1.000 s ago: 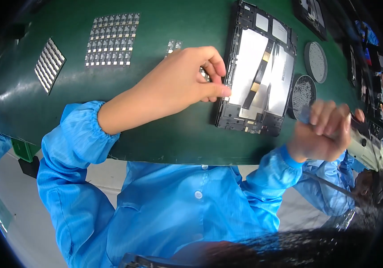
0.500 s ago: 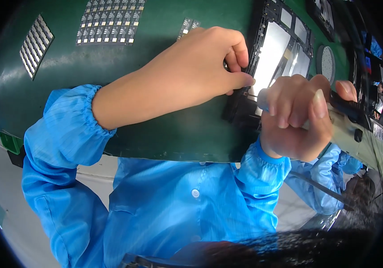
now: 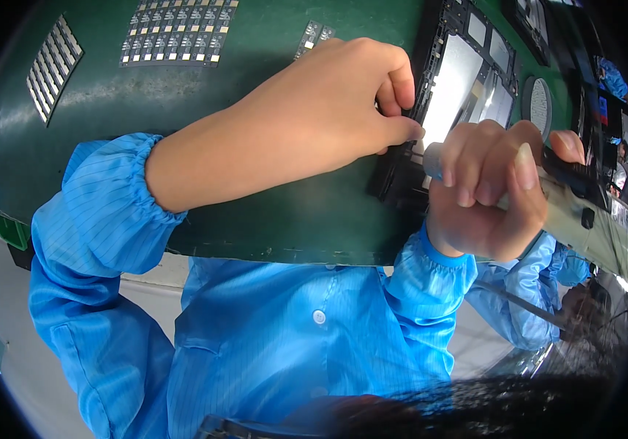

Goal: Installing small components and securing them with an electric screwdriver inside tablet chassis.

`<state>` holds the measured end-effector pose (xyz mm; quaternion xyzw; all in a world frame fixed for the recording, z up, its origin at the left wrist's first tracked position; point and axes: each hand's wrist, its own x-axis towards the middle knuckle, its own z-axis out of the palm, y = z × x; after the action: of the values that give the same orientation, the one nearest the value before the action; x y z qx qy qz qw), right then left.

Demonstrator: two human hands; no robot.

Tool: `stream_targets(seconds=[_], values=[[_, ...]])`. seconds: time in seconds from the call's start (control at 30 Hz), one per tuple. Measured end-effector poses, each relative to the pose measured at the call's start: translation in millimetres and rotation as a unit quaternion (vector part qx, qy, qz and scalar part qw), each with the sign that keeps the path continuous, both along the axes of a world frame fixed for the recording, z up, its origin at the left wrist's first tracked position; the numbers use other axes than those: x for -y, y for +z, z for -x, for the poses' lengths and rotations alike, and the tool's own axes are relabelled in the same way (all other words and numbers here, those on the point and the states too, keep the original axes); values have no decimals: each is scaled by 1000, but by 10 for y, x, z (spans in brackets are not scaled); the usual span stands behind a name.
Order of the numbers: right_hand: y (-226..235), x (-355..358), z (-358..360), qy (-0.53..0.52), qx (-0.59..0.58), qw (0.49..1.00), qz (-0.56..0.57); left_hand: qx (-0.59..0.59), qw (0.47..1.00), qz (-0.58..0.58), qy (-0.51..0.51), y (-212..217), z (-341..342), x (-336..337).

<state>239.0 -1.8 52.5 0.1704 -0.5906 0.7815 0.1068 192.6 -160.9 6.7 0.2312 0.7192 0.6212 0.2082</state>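
A green worktop spreads under everything, its surface scuffed and dusty near the boards and its front edge worn. The person's blue jacket, with gathered cuffs and a pale button, fills much of the lower view. Pale floor shows below the worktop, and at the right is another person's blue sleeve.

The device, a dark flat frame with silvery panels, lies aslant on the right part of the worktop, its near end partly hidden by the hands. Beyond the right hand stands a beige machine with a small printed label.

The left hand bends over the device's left edge, thumb and forefinger close together; whether they pinch anything I cannot tell. The right hand is curled, its fingers closed around a tool whose blue-grey end points toward the left thumb.

Far left of the device, small dark boards sit in rows, bearing pale marks too fine to read. Beside them lies a slanted white-striped block. A round grey dish rests right of the device. Smallest is the tool itself, mostly covered.
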Motion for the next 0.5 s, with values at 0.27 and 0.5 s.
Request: stream_targets(seconds=[0.27,0.5], values=[[-8,0,-5,7,-5,1000,6,-12,1000,-7,5,-13,-2,0],[-39,18,1,-2,5,1000,-3,3,1000,-6,3,-13,7,7]])
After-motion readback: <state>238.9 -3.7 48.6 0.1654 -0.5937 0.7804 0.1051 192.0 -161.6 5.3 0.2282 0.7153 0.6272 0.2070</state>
